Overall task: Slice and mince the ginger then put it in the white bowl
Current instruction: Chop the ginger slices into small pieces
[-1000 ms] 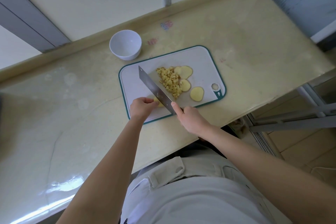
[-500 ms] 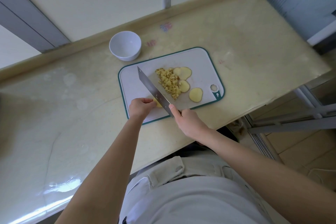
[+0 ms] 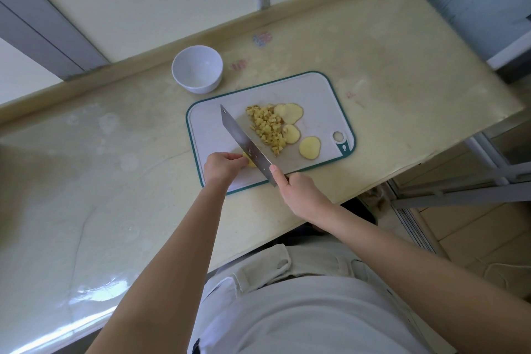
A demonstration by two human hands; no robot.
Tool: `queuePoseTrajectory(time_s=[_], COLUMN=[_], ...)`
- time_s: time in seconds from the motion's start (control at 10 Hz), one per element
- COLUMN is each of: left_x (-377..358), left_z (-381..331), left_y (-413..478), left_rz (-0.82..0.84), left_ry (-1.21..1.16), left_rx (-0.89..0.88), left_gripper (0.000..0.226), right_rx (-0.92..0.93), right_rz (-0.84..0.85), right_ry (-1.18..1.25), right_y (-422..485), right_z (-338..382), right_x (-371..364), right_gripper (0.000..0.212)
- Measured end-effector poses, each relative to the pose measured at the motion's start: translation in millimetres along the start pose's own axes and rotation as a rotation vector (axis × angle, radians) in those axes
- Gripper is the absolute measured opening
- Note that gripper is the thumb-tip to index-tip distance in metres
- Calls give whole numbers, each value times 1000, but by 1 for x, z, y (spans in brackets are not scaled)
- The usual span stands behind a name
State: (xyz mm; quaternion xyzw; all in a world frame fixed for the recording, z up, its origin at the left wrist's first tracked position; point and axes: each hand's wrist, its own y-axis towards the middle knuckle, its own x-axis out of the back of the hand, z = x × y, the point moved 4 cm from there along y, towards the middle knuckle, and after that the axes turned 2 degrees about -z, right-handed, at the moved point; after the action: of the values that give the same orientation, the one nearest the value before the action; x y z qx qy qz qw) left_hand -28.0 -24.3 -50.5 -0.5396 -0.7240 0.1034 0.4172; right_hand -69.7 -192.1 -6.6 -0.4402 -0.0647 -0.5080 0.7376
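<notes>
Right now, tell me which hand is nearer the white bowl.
Left. The left hand lies nearside of the white bowl; the right hand is farther off, down and right.

Head-worn view — steeply downward (wide-angle) — close over the counter (image 3: 373, 72)

We see a pale yellowish stone counter (image 3: 115, 181) running along the wall, with a raised lip at its back edge. Two things lie directly on it. A white bowl (image 3: 197, 69) stands upright near the lip. A white cutting board (image 3: 310, 95) with a teal rim lies just in front and right of it, not touching. Faded pink and blue marks (image 3: 262, 38) show behind the board.
</notes>
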Motion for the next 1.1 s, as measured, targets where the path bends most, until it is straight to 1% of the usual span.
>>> queuePoseTrajectory(time_s=[0.1,0.3,0.4,0.5,0.6,0.7,0.8,0.9,1.0,1.1], left_x=[0,0,0,0,0,1,1,2,2,2], left_z=[-1,-1,0,1,2,2,2,1,1,1], left_y=[0,1,2,2,2,0,0,-1,-2,-3], left_rz=[0,3,-6,-8,-7,-6,-4,-12,-8,-9], left_ry=[9,28,31,35,28,29,32,25,40,47], left_rx=[-3,-9,-6,-10,-14,-20,-21,-21,-29,-40], left_gripper=[20,21,20,19,17,16,15,11,10,5], right_rx=[-23,-55,-56,-34,-41,-140,-126,-115,-38,-27], right_rz=[5,48,34,71,76,94,109,66,82,73], right_ry=[-3,20,4,-24,-12,3,-173,-73,-40,-16], right_y=[1,2,5,6,8,8,10,20,18,16], right_z=[1,9,13,16,15,14,15,4,8,10], right_x=[0,3,4,2,1,-6,-8,-15,-13,-7], right_gripper=[63,47,48,44,54,54,47,49,59,62])
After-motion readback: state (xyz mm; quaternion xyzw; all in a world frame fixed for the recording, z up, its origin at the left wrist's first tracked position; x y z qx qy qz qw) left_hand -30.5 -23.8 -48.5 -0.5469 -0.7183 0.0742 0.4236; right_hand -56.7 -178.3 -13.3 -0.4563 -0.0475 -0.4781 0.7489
